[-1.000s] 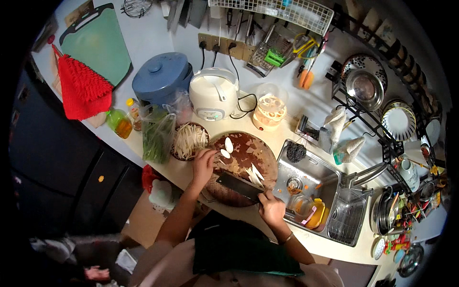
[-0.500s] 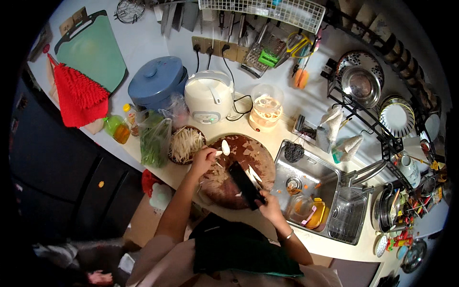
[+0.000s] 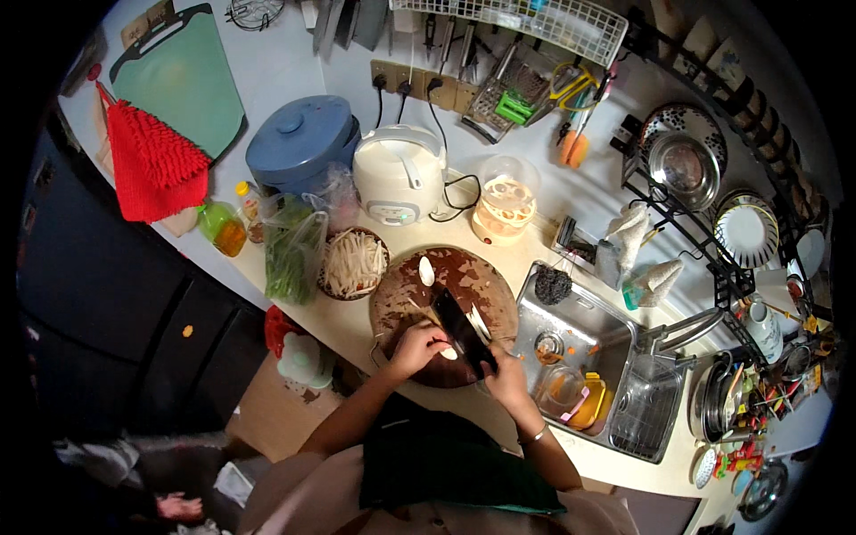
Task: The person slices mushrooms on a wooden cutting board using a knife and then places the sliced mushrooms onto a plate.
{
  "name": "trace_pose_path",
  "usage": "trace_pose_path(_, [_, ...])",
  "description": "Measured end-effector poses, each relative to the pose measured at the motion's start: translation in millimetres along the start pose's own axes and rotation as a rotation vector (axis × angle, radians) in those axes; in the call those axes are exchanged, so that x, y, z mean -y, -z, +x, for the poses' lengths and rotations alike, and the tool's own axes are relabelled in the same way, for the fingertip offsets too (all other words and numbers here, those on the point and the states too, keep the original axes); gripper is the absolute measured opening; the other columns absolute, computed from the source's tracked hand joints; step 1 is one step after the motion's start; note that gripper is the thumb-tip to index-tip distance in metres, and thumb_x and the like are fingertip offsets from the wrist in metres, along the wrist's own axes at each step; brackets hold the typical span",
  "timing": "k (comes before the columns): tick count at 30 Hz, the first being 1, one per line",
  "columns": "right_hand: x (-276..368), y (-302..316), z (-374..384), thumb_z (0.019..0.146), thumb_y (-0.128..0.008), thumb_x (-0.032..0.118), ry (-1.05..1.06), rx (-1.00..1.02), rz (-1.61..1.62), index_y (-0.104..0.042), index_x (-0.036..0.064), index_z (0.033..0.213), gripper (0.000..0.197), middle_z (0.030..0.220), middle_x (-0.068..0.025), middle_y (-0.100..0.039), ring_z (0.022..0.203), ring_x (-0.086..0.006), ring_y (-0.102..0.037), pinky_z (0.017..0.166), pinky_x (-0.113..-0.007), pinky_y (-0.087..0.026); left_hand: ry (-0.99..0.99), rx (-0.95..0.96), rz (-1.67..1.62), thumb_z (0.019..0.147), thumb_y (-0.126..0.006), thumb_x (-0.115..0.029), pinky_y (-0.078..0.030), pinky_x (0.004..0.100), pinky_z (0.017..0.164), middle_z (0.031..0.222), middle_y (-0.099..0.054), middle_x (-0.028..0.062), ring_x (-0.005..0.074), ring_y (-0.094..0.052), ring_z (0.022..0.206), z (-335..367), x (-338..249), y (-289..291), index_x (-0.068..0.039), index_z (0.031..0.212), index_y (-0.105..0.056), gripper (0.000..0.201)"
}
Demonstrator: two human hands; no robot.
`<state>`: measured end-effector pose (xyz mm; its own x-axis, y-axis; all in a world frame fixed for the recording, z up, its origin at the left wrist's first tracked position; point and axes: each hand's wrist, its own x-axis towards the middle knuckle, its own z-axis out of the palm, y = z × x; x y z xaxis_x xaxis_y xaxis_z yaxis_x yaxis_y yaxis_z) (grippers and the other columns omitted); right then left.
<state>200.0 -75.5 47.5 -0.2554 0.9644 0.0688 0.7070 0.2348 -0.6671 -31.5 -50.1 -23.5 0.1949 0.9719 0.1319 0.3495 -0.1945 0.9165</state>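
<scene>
A black-bladed kitchen knife [image 3: 461, 328] stands over the round wooden chopping board [image 3: 406, 308], with my right hand [image 3: 506, 379] closed round its handle end. Left of the blade, my left hand [image 3: 419, 349] is closed, fingers bent and pressed together on a white vegetable slice [image 3: 448, 354] near the board's front edge. Another pale oval slice [image 3: 426, 271] lies alone toward the far side of the board. Thin white strips [image 3: 480, 323] rest right of the blade. A bowl beyond the board's left side is heaped with white strips [image 3: 355, 262].
Left of the bowl stands a plastic bag of green vegetables [image 3: 294, 254]. Behind are a white rice cooker [image 3: 399, 178], a blue lidded bucket [image 3: 299, 143] and a cream egg cooker [image 3: 504, 214]. To the right sits a steel sink [image 3: 580, 312] with a yellow container [image 3: 588, 406].
My left hand has come from the board's far left toward its near side, beside the blade, with a white slice at its fingers. The view has shifted slightly.
</scene>
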Motion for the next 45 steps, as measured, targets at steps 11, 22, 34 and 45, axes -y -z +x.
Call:
trace_pose_path(11, [29.7, 28.4, -13.4, 0.076, -0.069, 0.013, -0.012, 0.267, -0.358, -0.053, 0.0139, 0.118, 0.045, 0.089, -0.02, -0.069, 0.084, -0.0399, -0.067, 0.069, -0.051, -0.054, -0.348, -0.082, 0.274, 0.084, -0.069, -0.014, -0.052, 0.0383, 0.075, 0.09, -0.066, 0.0074, 0.0278, -0.063, 0.084, -17.1, 8.7, -4.9, -0.004, 0.085, -0.071, 0.01])
trace_pose_path(22, [29.6, 5.0, -4.3, 0.085, -0.062, 0.016, 0.065, 0.201, -0.32, -0.052, 0.0143, 0.111, 0.028, 0.087, -0.019, -0.068, 0.078, -0.0421, -0.066, 0.065, -0.053, -0.052, -0.424, -0.186, 0.26, 0.084, -0.067, -0.01, -0.053, 0.0403, 0.071, 0.087, -0.066, 0.0081, 0.0293, -0.063, 0.08, -23.2, 0.9, -6.3, -0.006, 0.081, -0.071, 0.007])
trace_pose_path(34, [-23.2, -6.4, 3.0, 0.085, -0.068, 0.006, -0.036, -0.033, 0.272, -0.06, 0.0043, 0.108, 0.024, 0.091, -0.017, -0.069, 0.08, -0.0343, -0.067, 0.071, -0.039, -0.052, -0.416, -0.088, 0.261, 0.08, -0.07, -0.008, -0.051, 0.0388, 0.075, 0.087, -0.064, 0.0078, 0.029, -0.061, 0.083, -3.1, -2.8, 12.3, -0.006, 0.081, -0.07, 0.001])
trace_pose_path(45, [-22.3, 4.5, -26.1, 0.085, -0.069, 0.014, -0.056, 0.223, 0.181, -0.061, 0.0072, 0.11, 0.027, 0.086, -0.0234, -0.066, 0.085, -0.0406, -0.065, 0.072, -0.043, -0.052, -0.075, -0.25, 0.614, 0.083, -0.071, -0.012, -0.05, 0.0437, 0.084, 0.099, -0.061, 0.0127, 0.0336, -0.06, 0.097, 101.8, 28.9, 54.4, -0.002, 0.096, -0.068, 0.017])
